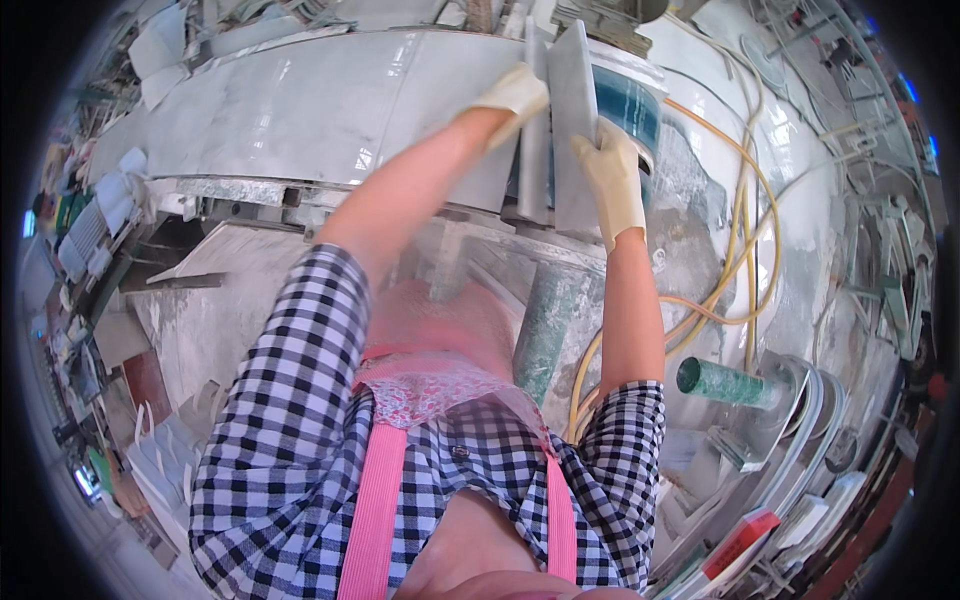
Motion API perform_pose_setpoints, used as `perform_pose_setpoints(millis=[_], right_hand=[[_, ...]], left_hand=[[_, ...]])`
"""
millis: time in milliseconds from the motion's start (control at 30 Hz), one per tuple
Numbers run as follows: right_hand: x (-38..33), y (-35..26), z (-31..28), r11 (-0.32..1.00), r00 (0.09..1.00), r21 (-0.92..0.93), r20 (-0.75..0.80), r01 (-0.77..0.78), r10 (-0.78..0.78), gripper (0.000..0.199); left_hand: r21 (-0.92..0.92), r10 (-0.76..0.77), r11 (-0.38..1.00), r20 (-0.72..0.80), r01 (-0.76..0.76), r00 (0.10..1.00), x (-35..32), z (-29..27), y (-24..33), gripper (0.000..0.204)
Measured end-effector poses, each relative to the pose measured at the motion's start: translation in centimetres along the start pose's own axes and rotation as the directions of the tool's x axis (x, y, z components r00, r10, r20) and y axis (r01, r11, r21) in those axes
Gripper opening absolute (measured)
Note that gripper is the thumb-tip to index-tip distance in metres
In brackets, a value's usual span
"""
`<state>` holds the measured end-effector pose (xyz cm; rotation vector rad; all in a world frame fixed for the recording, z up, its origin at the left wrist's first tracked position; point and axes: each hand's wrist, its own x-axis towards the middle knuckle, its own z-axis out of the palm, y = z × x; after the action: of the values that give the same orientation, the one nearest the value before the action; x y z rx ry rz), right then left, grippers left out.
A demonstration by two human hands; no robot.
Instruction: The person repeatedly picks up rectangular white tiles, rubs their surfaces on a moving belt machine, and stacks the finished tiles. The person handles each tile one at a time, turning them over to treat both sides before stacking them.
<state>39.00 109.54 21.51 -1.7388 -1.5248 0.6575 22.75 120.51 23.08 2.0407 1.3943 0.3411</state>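
Checked cloth and pink straps fill our six o'clock, nearest the camera; from there our bare forearms climb toward twelve. A green-veined stone column [545, 330] stands just above the apron; a shorter green stone cylinder [722, 383] lies at four o'clock, and beside it, toward five, a small flat red packet [742, 538] with a white edge rests among stacked white offcuts, its print too small to tell. Yellow hose [745, 240] loops from three o'clock down toward the column.

Farther up, both hands wear pale rubber gloves; our left hand [513, 95] is clenched over the top edge of the left of two upright grey stone slabs [572, 120], and our right hand [612, 178] grasps the face and lower edge of the right one. The slabs stand on edge, touching each other, at about twelve o'clock on the wet white desk [300, 110], just in front of a blue-banded drum [628, 103].

We judge the step in hand to be steadying the pair of slabs upright; the next move, as we read it, calls for a firm two-handed hold and a level lift or slide, keeping the edges from knocking the drum.

At nine o'clock, far off, white and green boxes [80, 225] sit stacked; their labels are unreadable.
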Motion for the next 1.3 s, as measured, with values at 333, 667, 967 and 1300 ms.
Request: perform_pose_setpoints(millis=[333,667,967,1300], right_hand=[[-0.8,-2.7,0.5,0.949,0.988,0.314,0.155,-0.027,-0.023,0.055],[-0.8,-1.8,0.9,0.977,0.989,-0.195,0.105,-0.081,0.103,0.065],[-1.0,-1.0,-0.7,0.993,0.992,0.009,0.042,-0.117,0.117,0.05],[3.1,-1.8,3.3,0.98,0.99,-0.154,0.08,0.124,-0.113,0.052]], left_hand=[[0.096,0.043,0.995,-0.351,-0.01,0.935,-3.3,3.2,0.7,0.043],[0.435,-0.328,0.836,-0.09,0.334,0.94,-1.6,4.0,1.1,0.113],[0.342,0.171,0.907,0.232,-0.245,0.958,-2.1,-0.5,-0.2,0.041],[-0.197,-0.223,0.956,-0.003,0.218,0.975,-5.1,-5.8,-0.9,0.047]])
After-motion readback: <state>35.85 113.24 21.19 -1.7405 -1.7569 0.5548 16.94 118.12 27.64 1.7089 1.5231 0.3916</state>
